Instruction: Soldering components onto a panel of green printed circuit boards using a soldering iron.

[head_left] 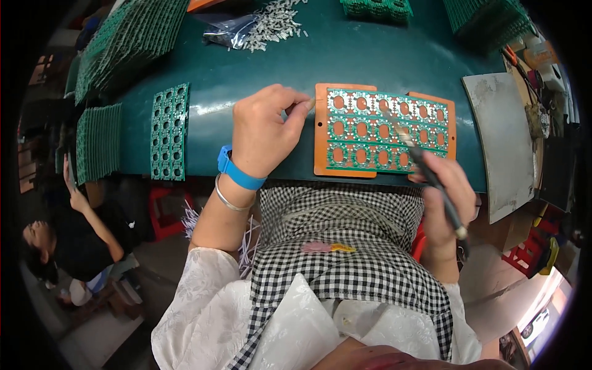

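An orange fixture board [320,148] lies near the table's front edge with a green circuit board panel [372,118] set in it. The panel has three rows of round units with openings showing orange. My right hand [449,197] grips the dark handle of a soldering iron [435,182], blurred by motion. Its metal end slants up and left over the middle of the panel. At the fixture's left edge, the thumb and forefinger of my left hand [268,123] are pinched together. What they hold, if anything, is too small to make out.
Another green panel [168,132] lies to the left, beside stacked panels [100,143]. A bag [229,31] and a heap of small pale parts [275,23] are at the back. More boards [487,21] stand back right. A grey sheet [498,142] borders the right. Someone [80,228] sits far left.
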Tool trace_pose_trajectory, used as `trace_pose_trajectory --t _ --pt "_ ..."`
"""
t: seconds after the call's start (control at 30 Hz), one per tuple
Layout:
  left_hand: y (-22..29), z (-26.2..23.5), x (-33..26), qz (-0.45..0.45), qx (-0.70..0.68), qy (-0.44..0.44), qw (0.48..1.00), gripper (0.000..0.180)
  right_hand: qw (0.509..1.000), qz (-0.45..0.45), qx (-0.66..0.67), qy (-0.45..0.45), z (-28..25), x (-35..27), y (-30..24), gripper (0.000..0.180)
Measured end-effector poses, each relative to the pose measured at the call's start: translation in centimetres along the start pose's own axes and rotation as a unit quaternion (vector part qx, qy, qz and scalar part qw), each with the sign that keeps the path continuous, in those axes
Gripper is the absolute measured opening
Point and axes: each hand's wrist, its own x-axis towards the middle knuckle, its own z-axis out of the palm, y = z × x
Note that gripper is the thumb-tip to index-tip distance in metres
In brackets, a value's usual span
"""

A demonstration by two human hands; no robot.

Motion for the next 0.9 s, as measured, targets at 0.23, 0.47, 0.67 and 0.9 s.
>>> trace_pose_trajectory --t 0.23,0.47,0.67,0.9 --pt "0.3 0.4 0.2 0.001 -0.002 -0.018 1.000 0.005 0.999 -0.004 -0.012 -0.038 3.6 2.6 -0.9 0.030" --pt "0.0 0.9 0.2 0.005 -0.039 -0.041 0.998 0.004 0.997 0.039 -0.036 -0.051 3.8 3.6 -1.0 0.030" --pt "-0.6 1.4 0.0 0.020 -0.050 -0.042 0.998 0.008 0.997 0.019 -0.036 -0.071 3.9 4.0 -0.7 0.030" --pt "-0.6 1.6 0.1 0.028 -0.047 -0.049 0.997 0.008 0.995 0.032 -0.057 -0.080 3.8 4.3 -1.2 0.030"
